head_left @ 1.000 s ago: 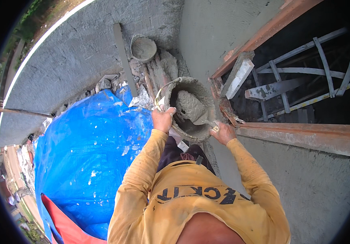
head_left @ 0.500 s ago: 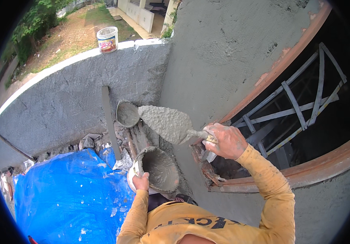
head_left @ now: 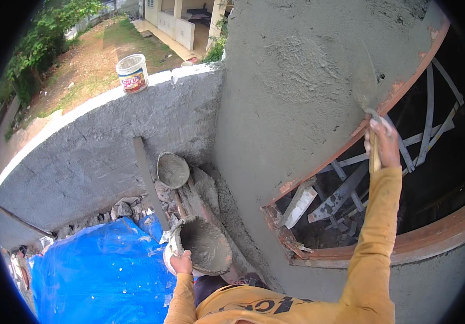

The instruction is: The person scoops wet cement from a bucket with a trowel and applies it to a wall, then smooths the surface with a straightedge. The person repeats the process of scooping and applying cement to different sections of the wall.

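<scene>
My left hand (head_left: 181, 263) grips the rim of a mortar bowl (head_left: 174, 245), pale outside and coated with wet grey mortar inside, tilted close to my body. High on the right, my right hand (head_left: 385, 143) is closed around the wooden handle of a trowel (head_left: 374, 154). The trowel's blade lies against the grey plastered wall (head_left: 275, 129) and nearly blends into it. A rough patch of mortar (head_left: 308, 65) sits on the wall left of the blade.
An orange-brown window frame (head_left: 351, 256) surrounds a dark opening with metal strips. A small mortar bucket (head_left: 173, 170) and a long straight board (head_left: 148, 178) stand by the low wall (head_left: 92, 146). A white tub (head_left: 132, 73) rests on its top; blue tarpaulin (head_left: 97, 270) covers the left ground.
My right hand has moved up and right, taking the loaded trowel from above the bowl to the wall. A fresh mortar patch now shows there. My left hand still holds the bowl.
</scene>
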Demonstrator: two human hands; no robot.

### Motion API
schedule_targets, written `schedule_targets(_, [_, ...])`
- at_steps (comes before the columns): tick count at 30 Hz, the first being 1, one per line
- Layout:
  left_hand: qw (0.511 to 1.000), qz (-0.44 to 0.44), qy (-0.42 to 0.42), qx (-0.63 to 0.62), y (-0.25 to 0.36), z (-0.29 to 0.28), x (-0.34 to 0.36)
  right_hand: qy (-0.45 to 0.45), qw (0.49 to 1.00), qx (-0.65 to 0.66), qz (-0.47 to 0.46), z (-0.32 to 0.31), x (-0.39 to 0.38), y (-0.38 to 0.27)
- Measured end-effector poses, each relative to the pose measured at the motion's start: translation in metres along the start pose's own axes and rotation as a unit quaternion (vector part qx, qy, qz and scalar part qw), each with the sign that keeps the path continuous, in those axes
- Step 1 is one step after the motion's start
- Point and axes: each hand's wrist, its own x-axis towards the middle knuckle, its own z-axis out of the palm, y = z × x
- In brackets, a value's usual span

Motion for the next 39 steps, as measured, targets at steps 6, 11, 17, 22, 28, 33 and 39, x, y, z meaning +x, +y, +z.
schedule_targets(6, [0.996, 0.057, -0.057, 0.049, 0.045, 0.024, 0.003, -0.214, 0.922, -0.323, -0.019, 0.021, -0.125, 0.108])
schedule_targets(11, [0.974, 0.087, -0.172, 0.123, 0.071, 0.067, -0.015, -0.517, 0.633, -0.567, 0.105, 0.103, -0.177, 0.216])
schedule_targets(17, [0.97, 0.13, -0.206, 0.019, 0.099, 0.069, -0.032, -0.412, 0.754, -0.493, 0.136, 0.181, -0.227, 0.263])
schedule_targets(22, [0.971, -0.004, -0.217, -0.096, 0.108, 0.079, -0.007, -0.358, 0.819, -0.446, 0.044, 0.144, -0.202, 0.262])
schedule_targets(28, [0.982, -0.009, -0.159, -0.1, 0.049, 0.097, 0.013, -0.347, 0.793, -0.501, 0.006, 0.109, -0.138, 0.17])
schedule_targets(33, [0.996, 0.022, -0.069, -0.06, 0.039, 0.059, 0.016, -0.349, 0.774, -0.498, -0.174, 0.128, -0.074, 0.076])
schedule_targets(39, [0.999, 0.001, 0.039, 0.023, 0.013, -0.001, 0.043, -0.318, 0.815, -0.279, -0.395, 0.191, 0.003, -0.096])
